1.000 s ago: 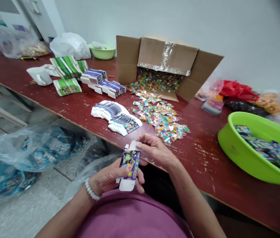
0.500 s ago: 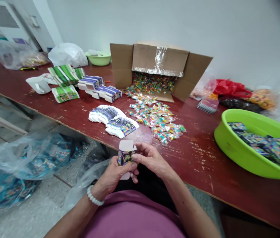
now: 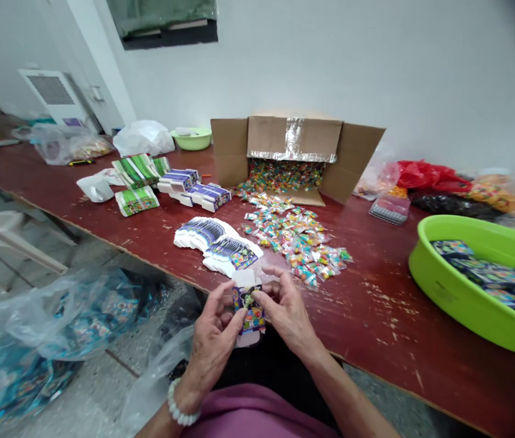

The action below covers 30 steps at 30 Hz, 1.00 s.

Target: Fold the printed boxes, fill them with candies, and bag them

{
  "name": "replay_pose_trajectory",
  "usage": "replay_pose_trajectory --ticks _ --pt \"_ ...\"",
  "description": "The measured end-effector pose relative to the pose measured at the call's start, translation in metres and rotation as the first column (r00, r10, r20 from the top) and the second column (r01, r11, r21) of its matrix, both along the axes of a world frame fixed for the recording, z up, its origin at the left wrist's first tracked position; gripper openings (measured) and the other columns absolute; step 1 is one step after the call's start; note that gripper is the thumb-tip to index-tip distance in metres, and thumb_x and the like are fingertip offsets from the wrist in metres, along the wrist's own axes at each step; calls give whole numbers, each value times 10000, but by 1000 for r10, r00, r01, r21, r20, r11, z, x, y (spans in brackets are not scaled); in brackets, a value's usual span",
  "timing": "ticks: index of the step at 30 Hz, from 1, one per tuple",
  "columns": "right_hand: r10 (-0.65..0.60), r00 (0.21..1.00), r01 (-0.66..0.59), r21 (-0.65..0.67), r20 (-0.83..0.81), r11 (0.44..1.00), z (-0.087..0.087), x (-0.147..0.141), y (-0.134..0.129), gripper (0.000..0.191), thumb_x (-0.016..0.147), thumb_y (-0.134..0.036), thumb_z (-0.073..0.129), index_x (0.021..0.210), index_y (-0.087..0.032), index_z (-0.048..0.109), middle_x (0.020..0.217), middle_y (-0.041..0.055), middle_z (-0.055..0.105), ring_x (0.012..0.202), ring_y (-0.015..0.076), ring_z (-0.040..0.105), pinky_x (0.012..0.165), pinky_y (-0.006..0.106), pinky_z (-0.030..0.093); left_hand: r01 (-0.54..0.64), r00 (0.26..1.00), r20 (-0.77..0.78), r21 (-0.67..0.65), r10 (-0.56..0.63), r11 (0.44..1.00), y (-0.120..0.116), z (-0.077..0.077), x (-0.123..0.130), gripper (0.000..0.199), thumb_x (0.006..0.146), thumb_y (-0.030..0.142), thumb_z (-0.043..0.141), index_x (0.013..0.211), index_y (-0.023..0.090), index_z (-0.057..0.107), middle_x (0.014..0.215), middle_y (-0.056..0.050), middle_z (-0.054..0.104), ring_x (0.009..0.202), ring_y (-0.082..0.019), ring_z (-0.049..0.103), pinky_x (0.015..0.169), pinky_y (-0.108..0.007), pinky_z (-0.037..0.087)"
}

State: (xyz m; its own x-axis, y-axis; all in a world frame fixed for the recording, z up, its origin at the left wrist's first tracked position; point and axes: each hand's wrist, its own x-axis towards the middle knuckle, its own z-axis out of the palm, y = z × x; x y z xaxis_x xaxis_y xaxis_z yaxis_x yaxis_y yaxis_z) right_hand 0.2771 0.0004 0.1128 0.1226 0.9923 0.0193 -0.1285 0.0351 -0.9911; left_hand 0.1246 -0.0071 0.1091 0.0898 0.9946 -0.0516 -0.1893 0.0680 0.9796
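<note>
Between my two hands is a small printed carton point(image 3: 252, 317), dark purple with a colourful picture and white end flaps sticking out at top and bottom. My left hand point(image 3: 215, 322) grips its left edge, thumb on the front. On the right edge, my right hand point(image 3: 287, 310) pinches it with the thumb on the front and fingers behind. Just beyond, a fanned row of flat cartons point(image 3: 234, 252) lies on the red table point(image 3: 366, 267). Beside that row spreads a pile of small clear-wrapped candy packets point(image 3: 305, 240).
A cardboard box point(image 3: 293, 139) lies open at the back, candy packets spilling out. To the right stands a green tub point(image 3: 462, 304) holding dark printed packs. Banded purple cartons point(image 3: 207, 196) and green cartons point(image 3: 137, 201) sit left. Plastic bags point(image 3: 70, 322) fill the floor at left.
The carton has turned to show its broad front, and both hands have shifted round its sides. The head view has tilted up, showing more wall.
</note>
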Motion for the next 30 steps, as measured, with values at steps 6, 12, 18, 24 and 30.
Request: replay_pose_trajectory --ticks 6,12,18,24,30 --pt "40 993 -42 -13 -107 999 -10 -3 -2 292 766 -385 755 959 -179 682 819 13 690 720 140 608 678 257 477 94 995 -26 -63 -96 994 11 7 -5 468 713 296 813 1122 193 609 939 -25 733 739 -144 685 669 -239 573" --pt "145 986 -156 -142 -81 978 -14 9 6 354 764 -490 763 732 -149 673 641 -13 611 557 88 485 538 221 376 192 981 -9 -111 -194 975 13 11 -7 266 702 215 782 878 183 586 714 31 666 638 -98 586 581 -181 478" --pt "219 968 -226 -43 -123 973 -12 18 11 399 715 -409 823 1027 -201 687 784 -10 683 653 120 588 593 233 443 263 964 5 -103 -264 959 16 10 -9 310 732 292 810 932 173 606 775 5 693 688 -106 611 633 -191 493" --pt "152 980 -162 77 128 984 -10 18 6 223 851 -408 717 853 -186 715 806 40 727 709 163 641 649 272 484 266 960 142 -195 -241 944 11 7 -9 528 788 346 803 1194 255 478 837 18 701 723 -148 681 664 -255 557" --pt "127 908 -222 200 399 954 -7 17 2 246 924 -387 619 840 -190 739 821 43 724 752 165 651 683 268 486 382 922 230 -421 -311 822 4 -2 -4 439 915 583 557 1076 175 580 820 -62 706 500 -159 648 468 -271 531"
